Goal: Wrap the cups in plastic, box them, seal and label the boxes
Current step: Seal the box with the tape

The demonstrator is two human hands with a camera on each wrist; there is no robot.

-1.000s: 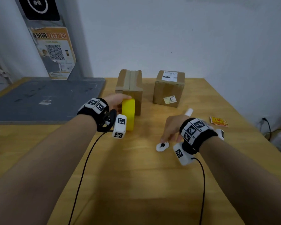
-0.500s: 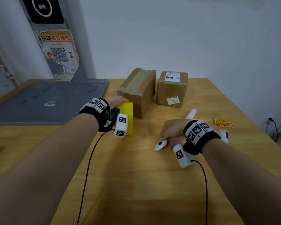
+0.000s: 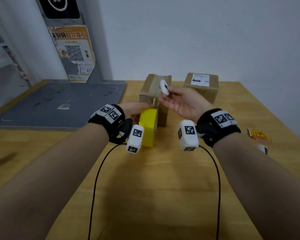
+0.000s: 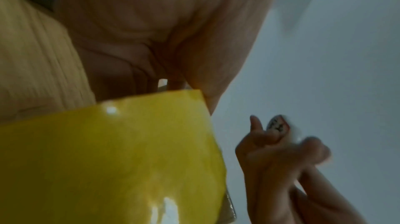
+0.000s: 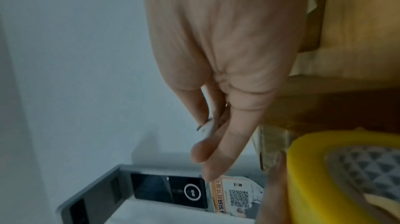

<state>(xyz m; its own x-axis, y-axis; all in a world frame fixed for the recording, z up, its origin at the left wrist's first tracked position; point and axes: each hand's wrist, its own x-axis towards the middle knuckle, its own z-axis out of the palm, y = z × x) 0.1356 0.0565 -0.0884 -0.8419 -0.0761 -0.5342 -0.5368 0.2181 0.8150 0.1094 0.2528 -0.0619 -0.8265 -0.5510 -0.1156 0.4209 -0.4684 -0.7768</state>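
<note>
My left hand (image 3: 139,110) grips a yellow tape roll (image 3: 148,127) standing on edge in front of the nearer cardboard box (image 3: 151,90). A short strip of tape (image 5: 270,142) runs from the roll up towards that box. My right hand (image 3: 180,101) is raised, palm up, and pinches a small white cutter (image 3: 164,87) just above the strip. In the right wrist view the cutter (image 5: 207,128) sits between thumb and fingers. A second box (image 3: 202,85) with a white label on top stands to the right. No cups are visible.
The wooden table (image 3: 163,187) holds a stack of red-yellow stickers (image 3: 259,135) and a small white object (image 3: 263,149) at the right. A grey mat (image 3: 59,103) and a stand with a QR poster (image 3: 73,52) are at the back left.
My right hand picked the white cutter up off the table and carried it up and left to the tape by the box. The left hand kept hold of the roll.
</note>
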